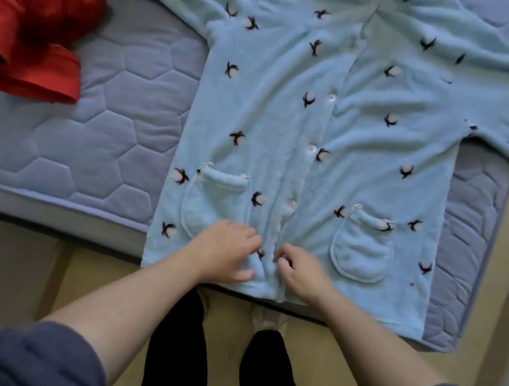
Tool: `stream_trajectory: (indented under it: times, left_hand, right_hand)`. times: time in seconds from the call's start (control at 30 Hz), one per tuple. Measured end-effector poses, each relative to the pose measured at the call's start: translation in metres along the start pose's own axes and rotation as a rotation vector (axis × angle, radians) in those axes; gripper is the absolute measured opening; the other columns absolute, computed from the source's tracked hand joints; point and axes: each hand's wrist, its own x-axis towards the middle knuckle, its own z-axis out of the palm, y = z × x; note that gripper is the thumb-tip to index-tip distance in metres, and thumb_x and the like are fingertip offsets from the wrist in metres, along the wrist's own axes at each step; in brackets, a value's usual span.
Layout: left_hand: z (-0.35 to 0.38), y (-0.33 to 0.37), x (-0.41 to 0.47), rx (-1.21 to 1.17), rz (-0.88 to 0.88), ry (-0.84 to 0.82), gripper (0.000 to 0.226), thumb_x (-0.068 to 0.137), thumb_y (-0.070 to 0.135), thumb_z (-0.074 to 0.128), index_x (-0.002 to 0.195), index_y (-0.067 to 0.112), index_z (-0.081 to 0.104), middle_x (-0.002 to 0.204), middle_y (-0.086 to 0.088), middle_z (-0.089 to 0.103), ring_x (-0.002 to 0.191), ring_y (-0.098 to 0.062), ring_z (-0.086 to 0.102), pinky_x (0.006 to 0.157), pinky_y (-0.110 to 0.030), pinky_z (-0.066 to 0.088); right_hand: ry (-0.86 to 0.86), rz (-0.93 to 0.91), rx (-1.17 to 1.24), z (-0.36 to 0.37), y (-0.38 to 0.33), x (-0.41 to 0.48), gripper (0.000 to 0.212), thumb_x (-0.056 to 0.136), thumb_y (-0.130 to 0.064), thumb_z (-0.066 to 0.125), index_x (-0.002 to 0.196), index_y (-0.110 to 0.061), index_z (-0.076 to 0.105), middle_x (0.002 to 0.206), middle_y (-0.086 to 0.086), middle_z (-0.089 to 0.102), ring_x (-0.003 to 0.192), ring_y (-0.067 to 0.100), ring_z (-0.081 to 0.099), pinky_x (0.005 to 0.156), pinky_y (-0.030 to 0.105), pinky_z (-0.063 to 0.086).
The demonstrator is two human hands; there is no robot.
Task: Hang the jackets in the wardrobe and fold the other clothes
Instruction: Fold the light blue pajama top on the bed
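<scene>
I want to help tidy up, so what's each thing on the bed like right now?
Blue pyjama top: spread flat, front up, visible buttons closed.
Red garment: crumpled, not folded.
Left hand: grips the top's front opening near the hem.
Right hand: pinches the same spot.

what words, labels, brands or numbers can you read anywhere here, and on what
None: no readable text shows anywhere in this view.
The robe carries only small dark motifs and plain buttons, no letters.
The red garment shows no tag or print.
The mattress shows only quilted stitching, no label.
</scene>
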Motion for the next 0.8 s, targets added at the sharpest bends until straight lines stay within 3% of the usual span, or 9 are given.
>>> stream_trajectory:
  times: [0.1, 0.2, 0.3, 0.37, 0.43, 0.5, 0.67, 0.8]
  left_hand:
    - [0.029, 0.024, 0.007, 0.184, 0.119, -0.267, 0.055, 0.05, 0.054, 0.077, 0.089, 0.019, 0.06, 0.078, -0.001, 0.059, 0.067, -0.022, 0.058, 0.058, -0.029, 0.042]
    - [0.034, 0.026, 0.005, 0.181, 0.095, -0.209, 0.031, 0.044, 0.033, 0.081, 0.062, 0.02, 0.06, 0.05, 0.002, 0.053, 0.034, -0.018, 0.051, 0.04, -0.018, 0.023]
    - [0.026, 0.018, -0.009, 0.171, 0.123, -0.118, 0.013, 0.058, 0.032, 0.056, 0.056, 0.02, 0.052, 0.044, 0.001, 0.049, 0.029, -0.018, 0.047, 0.043, -0.017, 0.015]
    - [0.018, 0.02, -0.019, 0.163, 0.13, -0.149, 0.022, 0.055, 0.042, 0.059, 0.061, 0.021, 0.052, 0.048, 0.002, 0.05, 0.033, -0.018, 0.05, 0.044, -0.019, 0.014]
    - [0.019, 0.03, -0.02, 0.129, 0.128, -0.202, 0.046, 0.041, 0.054, 0.073, 0.067, 0.02, 0.054, 0.056, 0.003, 0.052, 0.04, -0.019, 0.052, 0.042, -0.02, 0.019]
    - [0.029, 0.049, -0.014, 0.124, 0.067, -0.208, 0.057, 0.033, 0.054, 0.079, 0.071, 0.019, 0.055, 0.062, 0.001, 0.052, 0.043, -0.019, 0.051, 0.043, -0.022, 0.021]
    - [0.059, 0.064, 0.008, 0.129, -0.14, -0.133, 0.027, 0.053, 0.029, 0.077, 0.07, 0.021, 0.057, 0.067, 0.0, 0.054, 0.044, -0.02, 0.052, 0.038, -0.021, 0.03]
    - [0.043, 0.046, -0.007, -0.034, -0.007, 0.061, 0.018, 0.071, 0.034, 0.047, 0.075, 0.016, 0.049, 0.066, -0.001, 0.053, 0.043, -0.02, 0.053, 0.033, -0.02, 0.027]
  right_hand:
    - [-0.003, 0.112, 0.309, -0.009, 0.006, 0.007, 0.026, 0.086, -0.005, 0.043, 0.081, -0.016, 0.066, 0.077, 0.002, 0.066, 0.077, 0.018, 0.059, 0.076, 0.03, 0.046]
    - [-0.033, 0.165, 0.465, -0.014, 0.007, 0.006, 0.031, 0.086, 0.001, 0.039, 0.078, -0.01, 0.067, 0.068, 0.003, 0.065, 0.064, 0.014, 0.059, 0.064, 0.021, 0.049]
    - [-0.066, 0.209, 0.544, -0.015, 0.006, 0.0, 0.033, 0.088, 0.003, 0.035, 0.083, -0.006, 0.066, 0.071, 0.006, 0.063, 0.063, 0.015, 0.058, 0.061, 0.019, 0.047]
    - [-0.124, 0.254, 0.584, -0.015, 0.004, -0.001, 0.033, 0.088, 0.004, 0.033, 0.088, -0.005, 0.065, 0.073, 0.006, 0.063, 0.063, 0.016, 0.058, 0.06, 0.023, 0.045]
    - [-0.189, 0.274, 0.601, -0.015, 0.002, 0.0, 0.036, 0.087, 0.005, 0.031, 0.088, -0.007, 0.065, 0.075, 0.006, 0.064, 0.063, 0.016, 0.059, 0.058, 0.024, 0.041]
    - [-0.221, 0.279, 0.611, -0.015, 0.002, 0.004, 0.038, 0.086, 0.004, 0.03, 0.085, -0.009, 0.065, 0.075, 0.006, 0.066, 0.064, 0.015, 0.061, 0.056, 0.024, 0.039]
    - [-0.209, 0.325, 0.756, -0.014, 0.016, 0.009, 0.035, 0.087, 0.003, 0.03, 0.085, -0.009, 0.063, 0.073, 0.004, 0.07, 0.059, 0.011, 0.065, 0.055, 0.021, 0.047]
    - [-0.185, 0.33, 0.809, -0.012, 0.022, 0.008, 0.031, 0.089, -0.001, 0.034, 0.095, -0.003, 0.064, 0.083, 0.01, 0.07, 0.067, 0.015, 0.066, 0.059, 0.023, 0.051]
